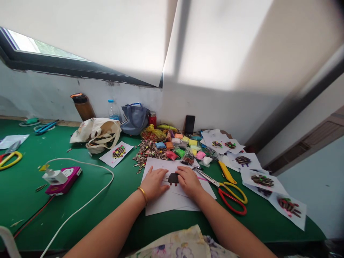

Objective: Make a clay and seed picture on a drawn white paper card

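White sheets of paper (158, 206) lie stacked in front of me, bearing a small dark animal figure (172, 178) with a rounded back and short brown legs. My left hand (154, 183), with a gold bangle (143, 195) at the wrist, rests on the paper left of the figure, fingers apart. On the other side, my right hand (188, 182) lies on the sheets with its fingertips touching the figure's right edge; it holds nothing that I can see. Beside it are scissors (227, 193) with one yellow and one red handle, and a yellow cutter (227, 172).
Beyond the paper lie sunflower seeds (150, 152) and bagged coloured clay (170, 154). Finished seed pictures (264, 180) line the right side. Cloth bags (99, 132), a phone (189, 124) and bottles stand near the wall. A white cable (88, 200) and magenta power strip (64, 181) occupy the left.
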`<state>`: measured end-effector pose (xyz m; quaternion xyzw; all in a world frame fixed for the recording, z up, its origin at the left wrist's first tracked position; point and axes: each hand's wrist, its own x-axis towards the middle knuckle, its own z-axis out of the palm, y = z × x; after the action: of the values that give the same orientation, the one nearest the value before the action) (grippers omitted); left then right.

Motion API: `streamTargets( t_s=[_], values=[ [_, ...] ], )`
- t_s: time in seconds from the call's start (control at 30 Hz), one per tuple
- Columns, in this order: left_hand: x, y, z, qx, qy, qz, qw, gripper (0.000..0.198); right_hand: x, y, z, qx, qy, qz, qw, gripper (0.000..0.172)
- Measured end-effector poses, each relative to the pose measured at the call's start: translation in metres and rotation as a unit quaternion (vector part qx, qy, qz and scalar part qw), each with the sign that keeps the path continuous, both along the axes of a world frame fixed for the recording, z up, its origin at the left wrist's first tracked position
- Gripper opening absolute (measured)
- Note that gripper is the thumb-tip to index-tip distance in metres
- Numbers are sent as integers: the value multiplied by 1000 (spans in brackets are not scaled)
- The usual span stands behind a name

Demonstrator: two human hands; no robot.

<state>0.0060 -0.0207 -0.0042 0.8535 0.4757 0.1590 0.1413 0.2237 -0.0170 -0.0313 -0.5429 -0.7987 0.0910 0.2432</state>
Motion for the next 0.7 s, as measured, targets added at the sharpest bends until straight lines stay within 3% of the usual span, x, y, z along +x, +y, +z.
streamTargets(
  t_s=[0.23, 0.3, 0.47, 0.7],
  values=[
    [0, 0, 1, -4, -9, 1, 1000, 56, -1, -4, 2, 41, -7, 18, 999, 38],
    [0, 0, 1, -4, -10, 2, 1000, 56, 7, -3, 4, 75, 18, -10, 997, 38],
    [0, -1, 1, -3, -15, 1, 1000, 56, 39, 3, 11, 111, -20, -174, 978, 26],
    [-1, -1, 1, 7, -18, 7, 1000, 56, 48, 14, 7, 76, -104, -202, 971, 17]
  ],
)
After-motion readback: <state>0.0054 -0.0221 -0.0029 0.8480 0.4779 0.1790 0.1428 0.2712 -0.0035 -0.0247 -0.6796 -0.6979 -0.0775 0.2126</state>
